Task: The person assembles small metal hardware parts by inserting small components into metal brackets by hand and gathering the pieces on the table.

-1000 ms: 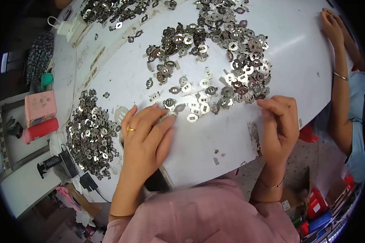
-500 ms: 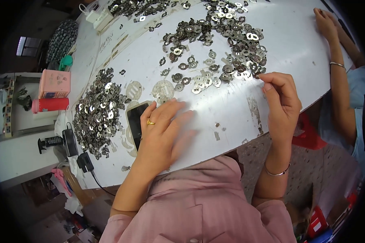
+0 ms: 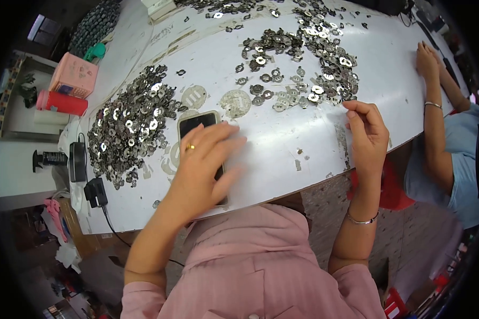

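My left hand [image 3: 199, 167] hovers over a dark-screened phone [image 3: 198, 121] in a pale case, its fingers spread and partly blurred, with nothing in them. Much of the phone is hidden beneath it. At the lower tip of a long pile of small flat metal pieces [image 3: 330, 64], my right hand [image 3: 368, 135] has its thumb and forefinger drawn together. Whether a piece sits between those fingertips is too small to tell. Left of the phone lies a second heap of similar shiny metal pieces [image 3: 127, 127], round with slotted middles and small tabs.
Round worn patches [image 3: 235, 103] mark the white table [image 3: 266, 165]. At the left stand a pink box [image 3: 73, 75], a red cylinder [image 3: 63, 103], a black spray bottle [image 3: 50, 158] and a black adapter [image 3: 95, 192] with its cable. Another person's arms [image 3: 432, 106] rest at the right edge.
My left hand has shifted leftward relative to the phone and now covers its middle. My right hand keeps its pinched shape beside the pile. The whole view has turned slightly.
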`<state>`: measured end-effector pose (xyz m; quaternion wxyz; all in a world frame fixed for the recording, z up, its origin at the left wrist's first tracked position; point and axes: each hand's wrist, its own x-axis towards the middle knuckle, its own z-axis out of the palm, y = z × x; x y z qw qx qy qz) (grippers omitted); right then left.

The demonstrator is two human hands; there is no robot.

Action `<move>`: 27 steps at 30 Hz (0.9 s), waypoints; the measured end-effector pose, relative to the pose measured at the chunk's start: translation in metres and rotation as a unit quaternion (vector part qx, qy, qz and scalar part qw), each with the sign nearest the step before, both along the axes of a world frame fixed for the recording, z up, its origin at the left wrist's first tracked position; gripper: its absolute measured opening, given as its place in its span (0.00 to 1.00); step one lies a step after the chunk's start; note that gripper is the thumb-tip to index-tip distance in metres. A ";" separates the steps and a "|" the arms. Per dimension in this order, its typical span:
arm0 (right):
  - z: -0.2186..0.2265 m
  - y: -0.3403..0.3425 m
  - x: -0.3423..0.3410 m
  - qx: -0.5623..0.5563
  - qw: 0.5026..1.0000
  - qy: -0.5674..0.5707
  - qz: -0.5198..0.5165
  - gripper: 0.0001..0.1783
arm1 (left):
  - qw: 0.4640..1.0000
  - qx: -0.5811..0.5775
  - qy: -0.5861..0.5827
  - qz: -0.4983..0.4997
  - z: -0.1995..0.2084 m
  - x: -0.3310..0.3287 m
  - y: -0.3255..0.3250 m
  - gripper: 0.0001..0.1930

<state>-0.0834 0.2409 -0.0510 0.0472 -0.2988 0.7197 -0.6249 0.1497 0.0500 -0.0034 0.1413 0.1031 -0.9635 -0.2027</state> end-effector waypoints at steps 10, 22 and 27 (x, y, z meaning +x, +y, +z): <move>0.002 -0.003 0.002 0.038 0.999 0.014 0.000 0.08 | 0.993 0.088 0.072 0.043 -0.010 -0.037 -0.078 0.15; 0.044 -0.098 0.014 0.184 0.907 0.371 0.074 0.10 | 0.991 0.115 0.064 0.011 -0.020 -0.081 -0.084 0.14; 0.041 -0.132 -0.002 0.294 0.865 0.373 0.160 0.07 | 0.974 0.158 0.159 0.027 -0.006 -0.050 -0.073 0.13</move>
